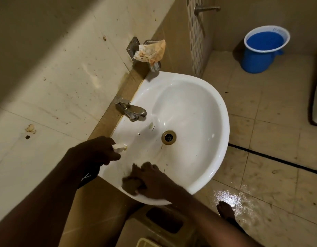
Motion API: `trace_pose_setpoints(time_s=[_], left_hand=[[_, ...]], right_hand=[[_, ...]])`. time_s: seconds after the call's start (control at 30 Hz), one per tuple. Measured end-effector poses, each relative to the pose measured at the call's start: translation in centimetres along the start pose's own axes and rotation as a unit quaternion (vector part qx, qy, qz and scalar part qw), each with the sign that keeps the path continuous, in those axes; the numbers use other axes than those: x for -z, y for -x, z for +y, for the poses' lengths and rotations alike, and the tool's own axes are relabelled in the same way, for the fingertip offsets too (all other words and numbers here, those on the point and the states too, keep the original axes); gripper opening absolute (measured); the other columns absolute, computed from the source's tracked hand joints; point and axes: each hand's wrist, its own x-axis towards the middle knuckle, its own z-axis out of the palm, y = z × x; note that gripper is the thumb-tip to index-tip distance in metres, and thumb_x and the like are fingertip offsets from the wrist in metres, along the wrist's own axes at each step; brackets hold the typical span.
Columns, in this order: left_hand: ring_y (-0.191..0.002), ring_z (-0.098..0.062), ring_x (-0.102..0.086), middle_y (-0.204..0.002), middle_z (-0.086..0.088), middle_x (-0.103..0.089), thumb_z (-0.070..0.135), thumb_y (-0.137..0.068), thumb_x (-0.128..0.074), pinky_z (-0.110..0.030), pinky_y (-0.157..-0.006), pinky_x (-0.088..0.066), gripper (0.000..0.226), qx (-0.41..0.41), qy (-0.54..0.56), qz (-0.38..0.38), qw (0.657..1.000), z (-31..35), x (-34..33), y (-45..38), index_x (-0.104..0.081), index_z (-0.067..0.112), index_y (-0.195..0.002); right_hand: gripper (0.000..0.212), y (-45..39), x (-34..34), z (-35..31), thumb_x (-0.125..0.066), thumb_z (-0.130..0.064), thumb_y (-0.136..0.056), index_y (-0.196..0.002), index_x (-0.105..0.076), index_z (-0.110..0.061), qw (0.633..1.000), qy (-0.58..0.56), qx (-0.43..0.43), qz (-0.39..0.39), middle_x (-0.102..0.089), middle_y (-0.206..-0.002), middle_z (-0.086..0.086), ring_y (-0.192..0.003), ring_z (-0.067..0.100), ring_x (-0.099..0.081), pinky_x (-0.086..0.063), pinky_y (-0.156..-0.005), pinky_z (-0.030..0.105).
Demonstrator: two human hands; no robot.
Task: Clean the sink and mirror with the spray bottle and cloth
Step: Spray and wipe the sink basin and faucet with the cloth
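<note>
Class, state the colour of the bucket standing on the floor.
Blue bucket with a white rim, seen in the head view.

both forearms are bare, no sleeves showing. a dark band [86,177] with a pale mark circles the left wrist. lower right, a bare foot [225,210].

head view: worn on the person's head | faces steeply down, tilted | close above the sink [216,111] | wall left, floor [272,139] right
</note>
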Motion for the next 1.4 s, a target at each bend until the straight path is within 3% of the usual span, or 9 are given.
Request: trace_pose_setpoints(time_s=[0.2, 0.37, 0.57, 0.77, 0.97, 1.03, 1.13, 1.2, 1.4], left_hand=[[-0.091, -0.029, -0.064, -0.108, -0.021, -0.067, 0.029, -0.089, -0.063, -0.034, -0.081, -0.049, 0.045, 0.007, -0.007, 0.124, 0.992, -0.8, 2.7, -0.5, -0.057, -0.001, -0.122], [-0.078, -0.025, -0.061, -0.089, -0.015, -0.066, 0.028, -0.089, -0.062, -0.032, -0.072, -0.046, 0.040, 0.024, -0.002, 0.153, 0.988, -1.4, 3.2, -0.6, -0.059, -0.002, -0.115], [-0.074, -0.028, -0.061, -0.084, -0.015, -0.065, 0.021, -0.088, -0.065, -0.036, -0.077, -0.049, 0.040, 0.041, 0.048, 0.149, 0.987, -2.7, 2.6, 1.0, -0.058, -0.003, -0.118], [-0.057, -0.014, -0.057, -0.063, -0.003, -0.061, 0.021, -0.088, -0.065, -0.023, -0.058, -0.044, 0.032, -0.007, 0.029, 0.067, 0.997, -1.5, 1.8, 1.4, -0.061, -0.005, -0.105], [-0.058, -0.012, -0.058, -0.064, 0.000, -0.062, 0.024, -0.086, -0.067, -0.023, -0.054, -0.041, 0.022, -0.036, 0.018, 0.082, 0.996, -0.2, 1.2, 0.7, -0.061, 0.007, -0.099], [-0.058, -0.018, -0.061, -0.064, -0.005, -0.065, 0.021, -0.085, -0.069, -0.025, -0.055, -0.044, 0.023, -0.038, 0.045, 0.079, 0.995, -0.5, 0.7, 0.9, -0.060, 0.005, -0.098], [-0.060, -0.027, -0.062, -0.066, -0.015, -0.067, 0.017, -0.082, -0.071, -0.030, -0.062, -0.049, 0.020, -0.045, 0.096, 0.098, 0.990, -0.7, -0.3, 1.6, -0.061, 0.004, -0.093], [-0.058, -0.021, -0.060, -0.065, -0.011, -0.066, 0.015, -0.082, -0.070, -0.027, -0.059, -0.047, 0.016, -0.040, 0.082, 0.066, 0.994, -0.5, -1.0, 1.6, -0.059, 0.006, -0.090], [-0.055, -0.013, -0.056, -0.068, -0.004, -0.060, 0.013, -0.081, -0.072, -0.022, -0.056, -0.048, 0.028, -0.010, 0.006, -0.085, 0.996, 1.0, -3.2, 1.0, -0.059, 0.002, -0.104]], right_hand=[[0.042, -1.2, -1.8, -3.4, -0.056, -0.033, -0.093, -0.132, -0.046, -0.019, 0.986, 0.064, -0.135, 0.072, -0.043, -0.122, 0.010, -0.111, 0.029, -0.048, -0.050, -0.086, 0.045], [0.024, -11.0, -3.3, -4.6, -0.064, -0.018, -0.089, -0.112, -0.059, -0.019, 0.943, 0.103, -0.206, 0.241, -0.053, -0.103, 0.013, -0.090, 0.033, -0.057, -0.056, -0.062, 0.045], [0.024, -15.6, 2.4, -1.3, -0.046, -0.020, -0.097, -0.105, -0.064, -0.008, 0.874, 0.076, -0.329, 0.351, -0.063, -0.095, 0.009, -0.081, 0.021, -0.062, -0.056, -0.063, 0.030], [0.025, -9.8, -3.7, -6.8, -0.071, -0.018, -0.084, -0.104, -0.062, -0.006, 0.941, 0.125, -0.231, 0.216, -0.062, -0.096, 0.016, -0.085, 0.031, -0.065, -0.059, -0.062, 0.040], [0.009, -14.6, 2.9, -3.4, -0.070, -0.016, -0.083, -0.091, -0.070, -0.011, 0.910, 0.110, -0.281, 0.284, -0.064, -0.096, 0.010, -0.083, 0.024, -0.061, -0.051, -0.065, 0.033], [0.021, -14.6, 1.7, -2.8, -0.056, -0.022, -0.093, -0.108, -0.065, -0.009, 0.928, 0.127, -0.244, 0.251, -0.059, -0.111, 0.011, -0.096, 0.024, -0.056, -0.047, -0.076, 0.034], [0.056, -8.2, -1.5, -3.3, -0.042, -0.059, -0.085, -0.120, -0.051, -0.017, 0.961, -0.052, -0.234, 0.135, -0.049, -0.118, 0.009, -0.107, 0.029, -0.050, -0.045, -0.086, 0.045], [0.074, -3.1, -2.6, -2.5, -0.028, -0.073, -0.077, -0.126, -0.049, -0.022, 0.984, -0.002, -0.176, 0.031, -0.046, -0.123, 0.011, -0.110, 0.036, -0.048, -0.045, -0.088, 0.052], [0.059, 4.7, 4.6, 0.9, -0.051, -0.065, -0.085, -0.133, -0.046, -0.029, 0.977, 0.109, -0.119, -0.140, -0.041, -0.128, 0.005, -0.117, 0.029, -0.040, -0.036, -0.097, 0.051]])
